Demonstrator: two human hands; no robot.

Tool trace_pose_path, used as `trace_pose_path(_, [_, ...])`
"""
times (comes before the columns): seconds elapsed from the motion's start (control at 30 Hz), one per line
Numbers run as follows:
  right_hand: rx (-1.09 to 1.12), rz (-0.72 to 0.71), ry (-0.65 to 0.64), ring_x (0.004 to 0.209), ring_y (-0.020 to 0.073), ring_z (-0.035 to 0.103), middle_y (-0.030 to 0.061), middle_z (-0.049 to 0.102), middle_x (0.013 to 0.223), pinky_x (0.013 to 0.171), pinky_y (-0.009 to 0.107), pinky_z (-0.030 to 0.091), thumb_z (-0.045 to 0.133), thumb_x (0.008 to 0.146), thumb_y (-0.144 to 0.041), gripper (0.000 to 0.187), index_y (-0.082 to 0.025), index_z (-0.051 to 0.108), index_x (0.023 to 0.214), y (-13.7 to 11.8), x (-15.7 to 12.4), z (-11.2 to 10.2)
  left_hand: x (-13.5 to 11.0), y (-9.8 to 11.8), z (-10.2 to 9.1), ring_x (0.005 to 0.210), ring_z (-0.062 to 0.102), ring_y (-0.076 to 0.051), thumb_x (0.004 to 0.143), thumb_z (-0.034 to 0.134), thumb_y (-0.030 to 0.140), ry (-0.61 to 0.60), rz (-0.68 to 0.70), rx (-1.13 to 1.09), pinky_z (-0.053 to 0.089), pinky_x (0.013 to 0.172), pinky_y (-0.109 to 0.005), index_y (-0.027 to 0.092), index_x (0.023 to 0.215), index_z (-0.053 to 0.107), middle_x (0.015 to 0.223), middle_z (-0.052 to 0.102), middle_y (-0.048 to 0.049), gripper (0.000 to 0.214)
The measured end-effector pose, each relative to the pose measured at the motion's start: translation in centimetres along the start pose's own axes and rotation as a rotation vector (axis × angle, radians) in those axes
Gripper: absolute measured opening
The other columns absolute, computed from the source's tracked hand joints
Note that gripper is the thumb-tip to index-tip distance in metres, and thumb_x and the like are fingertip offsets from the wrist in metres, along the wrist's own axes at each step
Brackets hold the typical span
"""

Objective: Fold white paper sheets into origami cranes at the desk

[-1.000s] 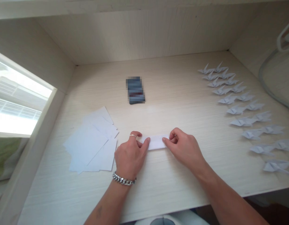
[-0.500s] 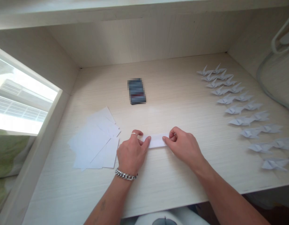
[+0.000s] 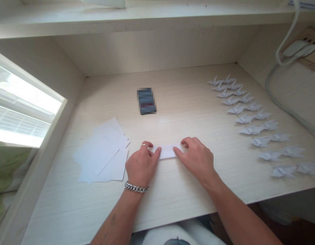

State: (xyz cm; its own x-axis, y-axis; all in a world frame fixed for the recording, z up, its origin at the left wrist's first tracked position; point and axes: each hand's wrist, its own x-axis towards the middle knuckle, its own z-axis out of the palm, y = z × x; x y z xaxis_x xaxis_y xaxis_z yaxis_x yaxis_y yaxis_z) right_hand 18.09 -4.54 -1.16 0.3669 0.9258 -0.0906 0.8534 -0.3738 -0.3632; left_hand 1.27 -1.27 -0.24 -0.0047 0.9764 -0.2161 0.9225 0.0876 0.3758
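A folded strip of white paper [image 3: 167, 152] lies on the desk between my two hands. My left hand [image 3: 143, 163], with a ring and a chain bracelet, grips its left end, thumb along the near edge and fingers curled behind. At the right end, my right hand [image 3: 197, 154] presses its thumb on the paper, the other fingers bent at the far side. Left of my left hand, loose white paper sheets [image 3: 101, 153] lie in an overlapping spread. Folded paper cranes [image 3: 259, 141] stand in two lines along the right side.
Behind my hands lies a dark, blurred-out rectangular object [image 3: 147, 101]. A shelf [image 3: 147, 25] crosses above the back of the desk. At the right wall, a cable [image 3: 271, 93] hangs near a socket with plugs [image 3: 300, 49]. A window [image 3: 21, 105] is on the left.
The view has shifted slightly, showing more of the socket and shelf. My right thumb has slid a little left along the paper, and the right fingers look less tightly curled.
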Motion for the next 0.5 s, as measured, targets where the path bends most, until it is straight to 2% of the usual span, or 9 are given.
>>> trace_pose_path(0.07, [0.009, -0.020, 0.028, 0.079, 0.0217, 0.061, 0.0035, 0.065, 0.097, 0.059, 0.030, 0.032, 0.061, 0.079, -0.049, 0.027, -0.026, 0.062, 0.094, 0.3, 0.0, 0.1, -0.1, -0.2, 0.2, 0.077, 0.065, -0.023, 0.086, 0.049, 0.052, 0.035, 0.029, 0.018, 0.044, 0.063, -0.032, 0.026, 0.095, 0.059, 0.077, 0.070, -0.0009, 0.030])
trace_pose_path(0.23, [0.021, -0.102, 0.087, 0.083, 0.0213, 0.059, 0.0035, 0.064, 0.095, 0.061, 0.030, 0.036, 0.062, 0.083, -0.041, 0.021, -0.025, 0.062, 0.097, 0.1, -0.1, 0.2, -0.4, -0.4, 0.5, 0.097, 0.059, -0.027, 0.087, 0.048, 0.050, 0.153, 0.110, 0.097, 0.046, 0.072, -0.035, 0.024, 0.100, 0.061, 0.101, 0.065, -0.0076, 0.032])
trace_pose_path(0.3, [-0.014, -0.244, 0.134, 0.088, 0.0225, 0.056, 0.0053, 0.064, 0.094, 0.067, 0.032, 0.040, 0.058, 0.087, -0.027, 0.010, -0.022, 0.063, 0.094, -0.5, -0.6, 0.5, -0.5, -0.4, 0.5, 0.098, 0.057, -0.027, 0.088, 0.047, 0.050, 0.153, 0.130, 0.108, 0.046, 0.072, -0.035, 0.023, 0.099, 0.061, 0.101, 0.064, -0.0082, 0.032])
trace_pose_path(0.4, [-0.065, -0.572, 0.101, 0.087, 0.0221, 0.054, 0.0076, 0.065, 0.092, 0.078, 0.035, 0.044, 0.046, 0.088, -0.006, 0.022, -0.018, 0.065, 0.088, -1.6, -2.1, 1.8, -0.6, -0.4, 0.6, 0.097, 0.057, -0.026, 0.089, 0.046, 0.050, 0.163, 0.146, 0.113, 0.045, 0.070, -0.033, 0.023, 0.099, 0.061, 0.099, 0.064, -0.0083, 0.032])
trace_pose_path(0.5, [-0.033, -0.697, 0.141, 0.098, 0.0255, 0.052, 0.0139, 0.064, 0.109, 0.085, 0.038, 0.046, 0.045, 0.091, -0.010, 0.026, -0.011, 0.064, 0.108, -2.1, -3.7, 3.2, -0.5, -0.6, 1.0, 0.094, 0.058, -0.026, 0.088, 0.049, 0.051, 0.196, 0.153, 0.101, 0.044, 0.066, -0.033, 0.024, 0.098, 0.061, 0.097, 0.064, -0.0072, 0.031])
